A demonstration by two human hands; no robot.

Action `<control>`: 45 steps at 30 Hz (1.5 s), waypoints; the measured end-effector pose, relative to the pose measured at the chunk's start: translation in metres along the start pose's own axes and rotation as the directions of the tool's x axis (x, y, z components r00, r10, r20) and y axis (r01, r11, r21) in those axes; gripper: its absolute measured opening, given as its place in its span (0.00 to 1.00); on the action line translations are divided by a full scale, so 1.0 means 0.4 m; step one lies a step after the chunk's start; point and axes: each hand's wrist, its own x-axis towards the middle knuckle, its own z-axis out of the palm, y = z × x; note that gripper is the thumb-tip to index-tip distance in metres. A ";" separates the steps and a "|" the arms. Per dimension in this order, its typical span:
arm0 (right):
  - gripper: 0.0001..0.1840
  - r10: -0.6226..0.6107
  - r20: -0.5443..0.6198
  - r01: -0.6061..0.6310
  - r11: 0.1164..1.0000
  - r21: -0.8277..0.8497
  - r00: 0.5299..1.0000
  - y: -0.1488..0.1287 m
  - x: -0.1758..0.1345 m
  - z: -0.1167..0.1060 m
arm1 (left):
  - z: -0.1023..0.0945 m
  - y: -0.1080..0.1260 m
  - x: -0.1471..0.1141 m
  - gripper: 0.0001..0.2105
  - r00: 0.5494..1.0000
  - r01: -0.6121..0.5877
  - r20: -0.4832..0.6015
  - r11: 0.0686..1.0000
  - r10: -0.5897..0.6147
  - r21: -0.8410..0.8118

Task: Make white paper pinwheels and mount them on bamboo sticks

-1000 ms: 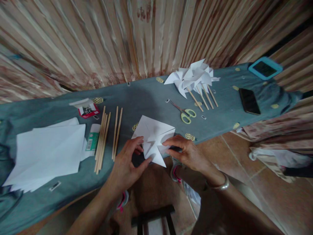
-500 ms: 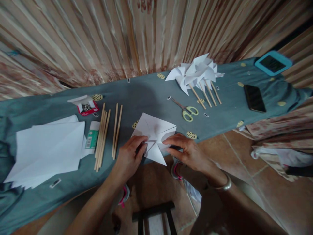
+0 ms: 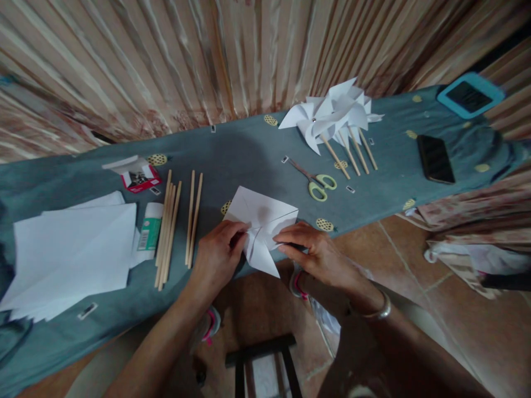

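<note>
A white square paper (image 3: 267, 207) with slits cut toward its middle lies at the table's near edge, one pointed flap jutting toward me. My left hand (image 3: 222, 249) pinches the paper's left side near the centre, thumb and forefinger together. On the opposite side, my right hand (image 3: 311, 246) grips a flap between thumb and fingers. Beyond the paper lie scissors (image 3: 317, 185) with yellow-green handles. Several wooden sticks (image 3: 169, 232) are to the left of my left hand, with two more sticks (image 3: 193, 221) set apart from them.
At left are a stack of white paper (image 3: 74, 249), a glue stick (image 3: 150, 229) and an open red box (image 3: 141, 179) of small metal pieces. Finished paper pinwheels (image 3: 332, 113) lie at the back right. Farther right are a black phone (image 3: 435, 158) and a blue-framed device (image 3: 470, 95).
Both hands stay on the paper, with the left fingers shifted slightly along its left side. The camera view has tilted a little, so items at left appear farther left.
</note>
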 end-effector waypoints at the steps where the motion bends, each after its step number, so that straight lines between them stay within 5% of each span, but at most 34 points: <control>1: 0.09 0.001 0.000 -0.001 1.000 -0.004 1.000 -0.001 0.000 0.000 | 0.000 0.001 0.001 0.05 1.000 0.003 0.007 1.000 -0.003 0.013; 12: 0.11 -0.012 0.017 0.014 0.996 -0.091 1.000 -0.011 -0.001 -0.001 | -0.001 0.009 0.008 0.05 0.998 0.055 0.033 0.997 -0.057 0.054; 23: 0.32 -0.101 0.097 0.132 0.905 -0.405 0.990 -0.041 -0.002 0.025 | -0.001 0.010 0.010 0.06 0.999 0.032 0.027 0.998 -0.033 0.057; 45: 0.31 -0.109 0.144 0.164 0.876 -0.454 0.984 -0.027 0.008 0.048 | 0.001 0.011 0.009 0.07 0.998 0.042 0.035 0.996 -0.045 0.078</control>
